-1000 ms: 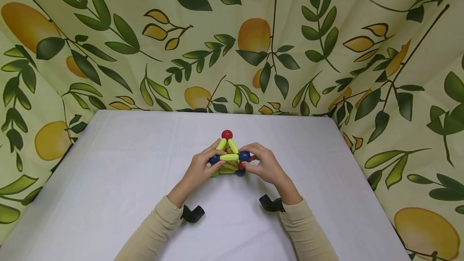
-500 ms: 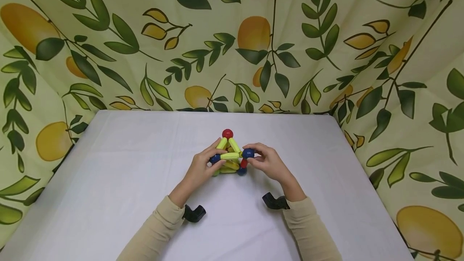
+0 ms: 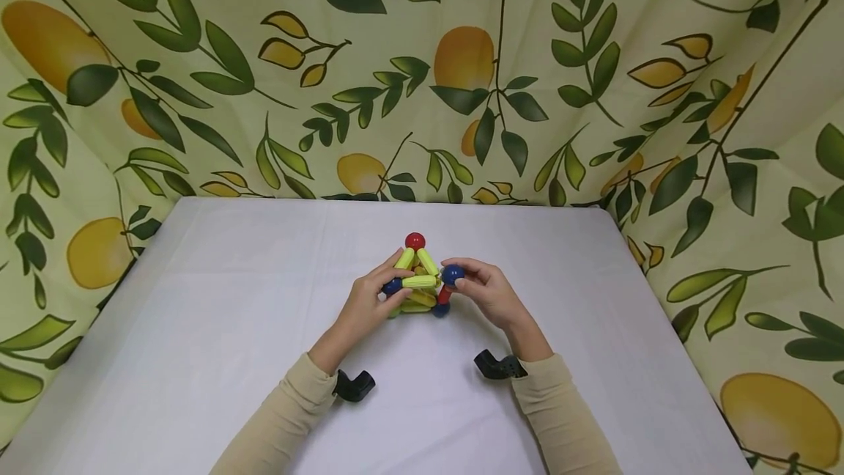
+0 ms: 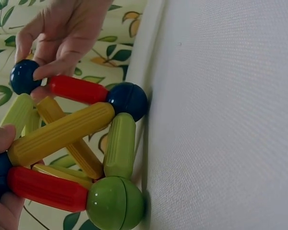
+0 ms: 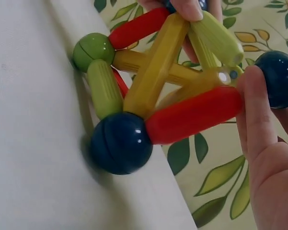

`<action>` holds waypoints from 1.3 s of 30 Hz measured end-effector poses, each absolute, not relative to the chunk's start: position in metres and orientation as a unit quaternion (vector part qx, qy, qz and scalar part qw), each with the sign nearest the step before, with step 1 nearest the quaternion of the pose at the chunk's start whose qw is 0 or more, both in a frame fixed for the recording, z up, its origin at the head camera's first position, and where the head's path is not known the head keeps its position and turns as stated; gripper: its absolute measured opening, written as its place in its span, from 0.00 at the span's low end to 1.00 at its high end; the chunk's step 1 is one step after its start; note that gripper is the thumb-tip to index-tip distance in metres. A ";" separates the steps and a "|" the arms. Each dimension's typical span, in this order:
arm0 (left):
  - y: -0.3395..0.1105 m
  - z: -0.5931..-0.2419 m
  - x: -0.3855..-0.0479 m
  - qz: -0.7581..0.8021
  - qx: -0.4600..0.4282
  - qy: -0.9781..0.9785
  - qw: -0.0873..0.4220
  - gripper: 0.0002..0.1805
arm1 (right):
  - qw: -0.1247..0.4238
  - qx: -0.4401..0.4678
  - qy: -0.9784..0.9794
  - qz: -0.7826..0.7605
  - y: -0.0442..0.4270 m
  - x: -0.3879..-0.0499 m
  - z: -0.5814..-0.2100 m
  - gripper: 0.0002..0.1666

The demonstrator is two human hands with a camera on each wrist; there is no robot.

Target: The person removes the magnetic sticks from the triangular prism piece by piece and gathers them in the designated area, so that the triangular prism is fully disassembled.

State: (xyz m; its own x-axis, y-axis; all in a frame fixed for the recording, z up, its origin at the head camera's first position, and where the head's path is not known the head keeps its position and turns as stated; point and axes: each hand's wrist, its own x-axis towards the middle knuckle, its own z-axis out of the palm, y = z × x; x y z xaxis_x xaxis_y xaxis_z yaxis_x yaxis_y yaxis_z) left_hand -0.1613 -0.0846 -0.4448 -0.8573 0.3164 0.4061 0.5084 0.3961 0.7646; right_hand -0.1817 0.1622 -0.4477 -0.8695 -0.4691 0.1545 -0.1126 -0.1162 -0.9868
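Note:
A magnetic stick-and-ball frame of light green, yellow and red rods stands on the white table. Its red ball point(image 3: 415, 242) is at the far top, its green ball point(image 4: 114, 203) low at one corner. My left hand point(image 3: 361, 303) grips the left blue ball point(image 3: 392, 286), where a light green rod point(image 3: 419, 281) and others meet. Between thumb and fingers, my right hand point(image 3: 491, 293) pinches another blue ball point(image 3: 453, 275), apart from the light green rod ends. Beside that ball is the upper end of a red rod point(image 5: 197, 115), rising from a lower blue ball point(image 5: 121, 143); fingers partly hide whether they touch.
The white-covered table point(image 3: 198, 328) extends around the frame. A leaf-and-fruit patterned curtain point(image 3: 395, 94) hangs behind and at both sides. Black curved mounts point(image 3: 354, 385) sit at both wrists by the beige sleeves.
My right hand has drawn its blue ball right and slightly up, opening a gap from the light green rods. The red rod below shows more. My left hand keeps its grip, nearly still.

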 end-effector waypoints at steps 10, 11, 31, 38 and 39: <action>-0.084 -0.448 -0.164 -0.496 -0.256 -0.822 0.113 0.23 | 0.090 -0.204 0.671 -0.707 0.173 -0.184 -0.441 0.27; -0.084 -0.448 -0.164 -0.497 -0.258 -0.820 0.115 0.25 | 0.089 -0.206 0.670 -0.707 0.174 -0.184 -0.441 0.27; -0.087 -0.451 -0.163 -0.482 -0.253 -0.831 0.116 0.35 | 0.049 -0.131 0.682 -0.718 0.187 -0.191 -0.459 0.27; -0.087 -0.448 -0.164 -0.477 -0.258 -0.833 0.107 0.35 | 0.037 -0.108 0.707 -0.698 0.193 -0.198 -0.469 0.27; -0.088 -0.447 -0.164 -0.477 -0.257 -0.834 0.105 0.35 | 0.036 -0.106 0.712 -0.694 0.194 -0.200 -0.471 0.27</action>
State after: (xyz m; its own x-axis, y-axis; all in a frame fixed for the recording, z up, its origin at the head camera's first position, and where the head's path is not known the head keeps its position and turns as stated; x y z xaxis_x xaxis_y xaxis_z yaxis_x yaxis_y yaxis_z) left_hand -0.1642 -0.0876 -0.4473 -0.8455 0.3293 0.4205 0.5294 0.4128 0.7412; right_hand -0.1996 0.1937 -0.4709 -0.9750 -0.2003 0.0963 -0.1014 0.0156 -0.9947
